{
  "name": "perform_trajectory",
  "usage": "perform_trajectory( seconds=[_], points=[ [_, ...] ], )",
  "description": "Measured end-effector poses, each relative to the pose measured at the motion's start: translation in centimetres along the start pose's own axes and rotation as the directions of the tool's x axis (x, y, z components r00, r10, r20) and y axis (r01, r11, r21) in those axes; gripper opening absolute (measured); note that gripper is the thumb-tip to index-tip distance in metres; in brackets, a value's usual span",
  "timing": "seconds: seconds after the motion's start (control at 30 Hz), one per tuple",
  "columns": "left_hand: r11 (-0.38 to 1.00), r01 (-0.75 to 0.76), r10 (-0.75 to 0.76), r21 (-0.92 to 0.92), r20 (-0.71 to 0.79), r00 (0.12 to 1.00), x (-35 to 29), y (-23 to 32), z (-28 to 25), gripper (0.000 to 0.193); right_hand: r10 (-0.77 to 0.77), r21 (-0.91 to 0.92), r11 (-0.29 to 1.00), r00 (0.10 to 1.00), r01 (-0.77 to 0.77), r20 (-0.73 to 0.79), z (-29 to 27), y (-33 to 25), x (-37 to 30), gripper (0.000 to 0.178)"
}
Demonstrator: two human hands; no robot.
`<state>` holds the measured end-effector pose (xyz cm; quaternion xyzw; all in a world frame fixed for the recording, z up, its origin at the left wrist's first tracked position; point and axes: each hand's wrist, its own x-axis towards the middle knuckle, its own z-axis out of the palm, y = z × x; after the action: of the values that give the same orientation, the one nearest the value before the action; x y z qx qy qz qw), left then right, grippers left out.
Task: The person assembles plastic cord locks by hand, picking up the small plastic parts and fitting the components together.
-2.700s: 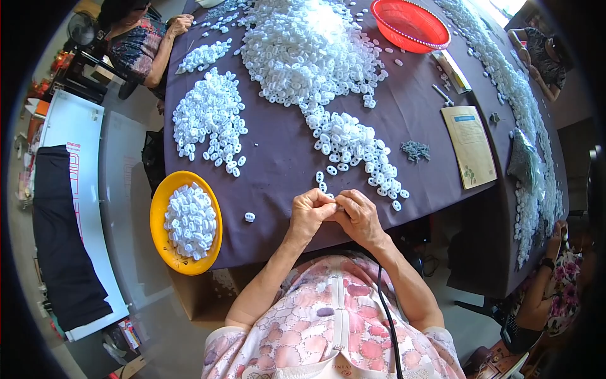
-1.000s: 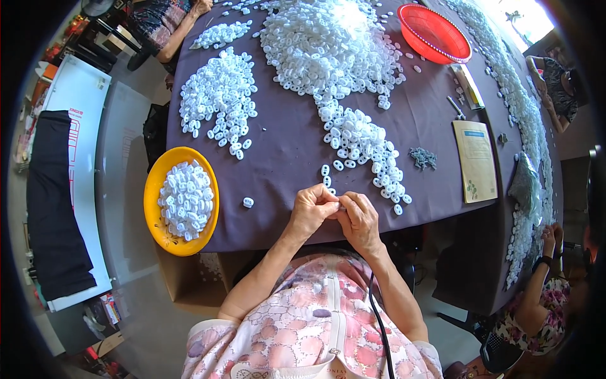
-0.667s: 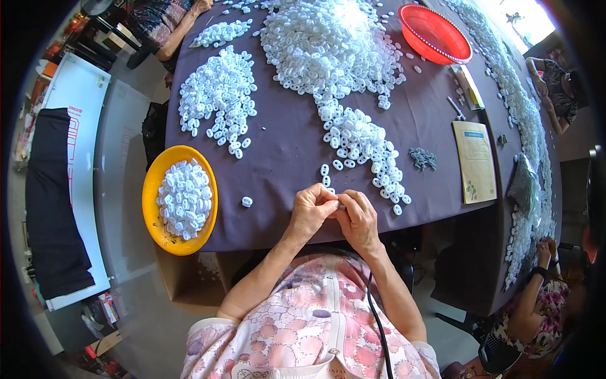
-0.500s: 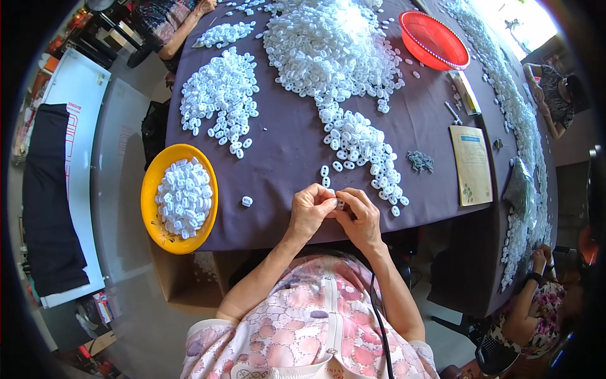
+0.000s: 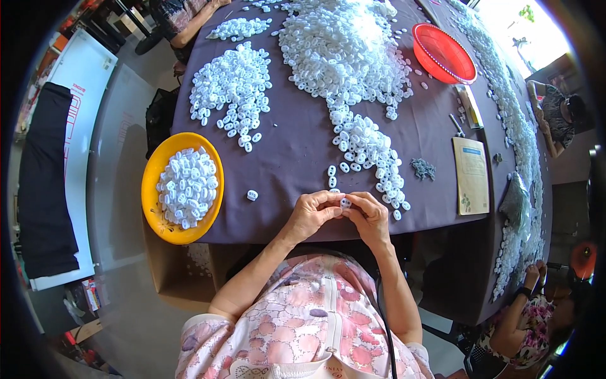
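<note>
Near the table's front edge, a small white oval plastic piece with two holes (image 5: 345, 203) is pinched between my two hands. The fingertips of my left hand (image 5: 314, 212) grip its left side, and those of my right hand (image 5: 369, 220) its right side. Just beyond my fingers, a few like pieces (image 5: 332, 177) lie in a short line. A trail of loose white pieces (image 5: 369, 145) runs from there to a large heap (image 5: 341, 54). One single piece (image 5: 252, 195) lies apart to the left.
A yellow bowl (image 5: 151, 205) full of white pieces stands at the left edge. Another heap (image 5: 232, 85) lies beyond it. To the right are small grey parts (image 5: 423, 168), a brown booklet (image 5: 470, 183) and a red basket (image 5: 435, 54). Other people sit around the tables.
My head view has shifted a little, so the table appears moved. My fingers have turned the white piece, and its two-holed face now shows more plainly between them.
</note>
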<state>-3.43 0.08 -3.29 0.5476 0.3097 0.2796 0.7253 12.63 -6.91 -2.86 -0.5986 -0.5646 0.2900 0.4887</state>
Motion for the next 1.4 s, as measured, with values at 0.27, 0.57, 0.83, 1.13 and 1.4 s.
perform_trajectory(
  seconds=[0.27,0.57,0.83,1.13,1.4],
  points=[
    [0.997,0.014,-0.014,-0.074,-0.007,1.000,-0.2,0.3,0.0,0.023,0.065,0.103,0.992,0.992,-0.076,0.104,-0.3,-0.3,-0.1,0.029],
    [1.000,-0.010,0.008,-0.020,-0.110,0.994,-0.4,0.2,1.0,0.021,0.070,0.109,0.991,0.989,-0.084,0.127,-0.5,-1.0,0.3,0.028],
    [0.999,-0.013,0.017,0.052,-0.069,0.997,-0.5,0.5,0.7,0.022,0.040,0.075,0.996,0.994,-0.047,0.097,-0.3,-0.6,0.0,0.027],
    [0.998,-0.050,0.055,0.042,-0.124,0.991,-0.5,-0.4,1.2,0.020,0.063,0.120,0.990,0.993,-0.075,0.100,-0.2,-0.1,-0.1,0.028],
    [0.987,-0.107,0.127,0.117,-0.183,0.975,-0.6,-0.7,1.7,0.019,0.079,0.062,0.994,0.992,-0.086,0.101,-0.1,-0.5,0.0,0.025]
  ],
)
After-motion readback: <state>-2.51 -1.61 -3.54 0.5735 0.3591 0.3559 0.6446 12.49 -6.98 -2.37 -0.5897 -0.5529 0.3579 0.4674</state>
